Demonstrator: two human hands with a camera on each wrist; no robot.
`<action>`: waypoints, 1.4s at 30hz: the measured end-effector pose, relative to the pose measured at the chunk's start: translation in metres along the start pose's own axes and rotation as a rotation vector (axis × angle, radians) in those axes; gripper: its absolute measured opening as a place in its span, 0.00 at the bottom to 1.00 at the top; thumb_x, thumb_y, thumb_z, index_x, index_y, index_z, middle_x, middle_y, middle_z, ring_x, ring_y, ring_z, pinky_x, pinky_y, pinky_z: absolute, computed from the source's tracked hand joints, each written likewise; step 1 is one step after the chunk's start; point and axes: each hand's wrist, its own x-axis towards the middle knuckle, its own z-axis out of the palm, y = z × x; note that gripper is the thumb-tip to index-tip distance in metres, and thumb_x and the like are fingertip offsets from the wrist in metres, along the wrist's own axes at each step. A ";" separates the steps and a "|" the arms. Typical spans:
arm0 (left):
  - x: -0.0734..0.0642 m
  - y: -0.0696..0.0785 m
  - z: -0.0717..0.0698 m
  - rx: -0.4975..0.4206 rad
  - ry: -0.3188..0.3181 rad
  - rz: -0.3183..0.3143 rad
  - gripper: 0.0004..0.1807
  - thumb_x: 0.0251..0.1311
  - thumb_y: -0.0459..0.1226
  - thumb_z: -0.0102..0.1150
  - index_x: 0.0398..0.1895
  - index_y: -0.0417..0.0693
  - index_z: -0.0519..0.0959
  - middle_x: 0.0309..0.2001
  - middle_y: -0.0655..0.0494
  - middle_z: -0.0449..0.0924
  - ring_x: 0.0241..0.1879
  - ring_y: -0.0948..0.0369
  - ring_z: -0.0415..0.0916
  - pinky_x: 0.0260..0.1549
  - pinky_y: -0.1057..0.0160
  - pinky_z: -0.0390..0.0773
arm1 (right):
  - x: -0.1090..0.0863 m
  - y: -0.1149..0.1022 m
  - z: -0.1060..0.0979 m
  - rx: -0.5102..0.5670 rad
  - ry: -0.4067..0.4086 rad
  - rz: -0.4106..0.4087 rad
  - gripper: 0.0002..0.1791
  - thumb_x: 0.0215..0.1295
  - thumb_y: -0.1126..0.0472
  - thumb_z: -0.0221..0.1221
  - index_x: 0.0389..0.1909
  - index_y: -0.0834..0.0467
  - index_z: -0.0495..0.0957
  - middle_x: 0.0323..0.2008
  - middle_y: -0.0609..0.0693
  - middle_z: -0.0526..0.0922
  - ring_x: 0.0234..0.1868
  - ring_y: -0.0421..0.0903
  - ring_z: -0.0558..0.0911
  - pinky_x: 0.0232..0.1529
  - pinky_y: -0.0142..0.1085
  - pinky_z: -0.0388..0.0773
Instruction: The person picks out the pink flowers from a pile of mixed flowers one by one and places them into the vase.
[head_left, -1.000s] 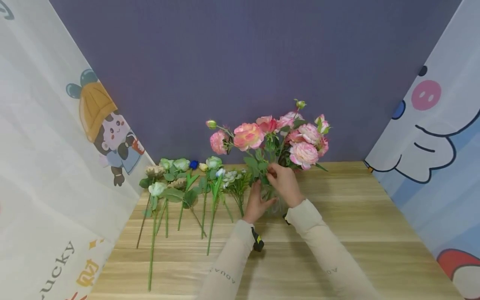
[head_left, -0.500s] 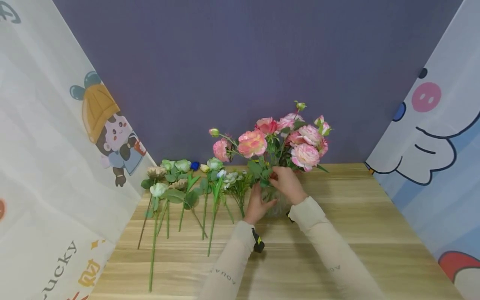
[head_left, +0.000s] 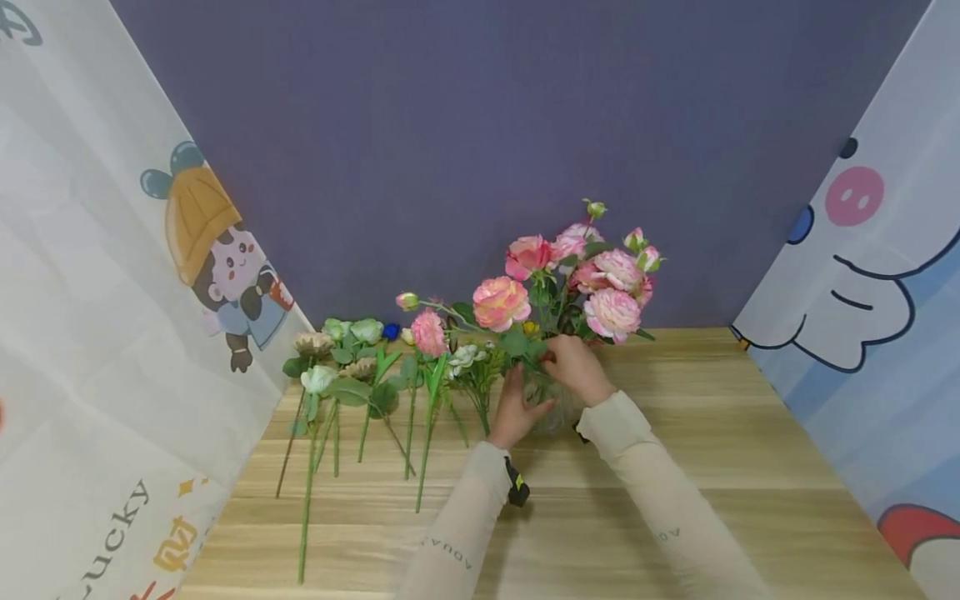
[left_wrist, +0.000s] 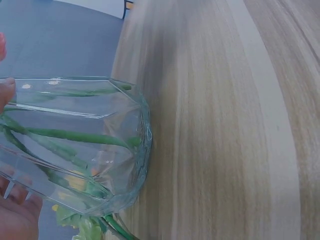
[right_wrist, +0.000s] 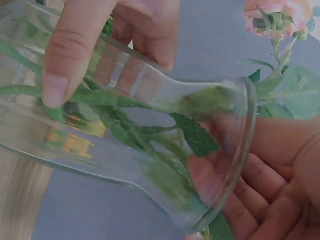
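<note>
A clear glass vase [left_wrist: 75, 135] stands on the wooden table with green stems inside it. My left hand [head_left: 515, 412] grips its side, thumb on the near face and fingers behind. At the mouth of the vase, my right hand [head_left: 577, 372] pinches a leafy flower stem; the right wrist view shows its fingers [right_wrist: 260, 180] curled beside the rim, but the exact pinch is hidden. That stem appears to bear an orange-pink peony [head_left: 501, 304], a smaller pink bloom [head_left: 429, 333] and a bud [head_left: 407, 301] leaning left. Pink-and-white peonies [head_left: 611, 314] fill the right side.
Left of the vase, several loose artificial flowers lie in a row, among them a pale green rose [head_left: 318, 380], a blue bud [head_left: 391, 332] and a white-flowered sprig [head_left: 467, 358]. A dark panel [head_left: 480, 150] rises behind the table [head_left: 720, 517]. Printed curtains [head_left: 862, 283] flank both sides.
The smaller pink bloom and its bud have swung left and down, now over the loose flowers. The orange-pink peony has dropped a little. My left hand stays on the vase.
</note>
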 end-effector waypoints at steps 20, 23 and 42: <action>0.003 0.000 0.004 0.015 0.032 0.037 0.47 0.51 0.40 0.70 0.68 0.32 0.53 0.62 0.34 0.61 0.61 0.43 0.64 0.58 0.49 0.68 | -0.027 -0.001 0.003 0.249 0.285 -0.078 0.12 0.62 0.70 0.56 0.46 0.68 0.79 0.37 0.61 0.84 0.32 0.50 0.83 0.30 0.39 0.81; 0.003 0.001 0.003 0.012 0.035 0.024 0.47 0.51 0.40 0.70 0.67 0.31 0.53 0.61 0.33 0.61 0.60 0.43 0.65 0.59 0.50 0.68 | -0.036 -0.001 0.005 0.303 0.364 -0.132 0.12 0.61 0.71 0.58 0.45 0.67 0.79 0.40 0.61 0.84 0.37 0.53 0.84 0.36 0.40 0.82; -0.007 -0.006 -0.012 0.127 -0.051 -0.056 0.52 0.49 0.43 0.71 0.71 0.36 0.49 0.69 0.35 0.52 0.66 0.43 0.56 0.62 0.47 0.64 | -0.093 0.048 0.014 0.336 0.506 -0.121 0.05 0.55 0.76 0.61 0.33 0.68 0.81 0.31 0.57 0.85 0.32 0.38 0.81 0.36 0.19 0.75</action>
